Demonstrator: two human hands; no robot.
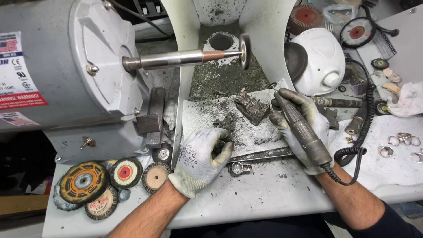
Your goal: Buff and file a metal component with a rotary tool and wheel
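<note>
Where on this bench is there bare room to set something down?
Bare bench shows between the left hand and right hand, below the dirty paper towel. The corner by the abrasive wheels and the cloth with rings are crowded.

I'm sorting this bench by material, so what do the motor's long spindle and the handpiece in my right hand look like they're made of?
The spindle looks like bare metal, probably steel: smooth, silvery, reflective, with a coppery section near the wheel. The handpiece in the right hand looks like grey metal or hard plastic, dull and grimy, with a ribbed grip; which one is unclear.
</note>
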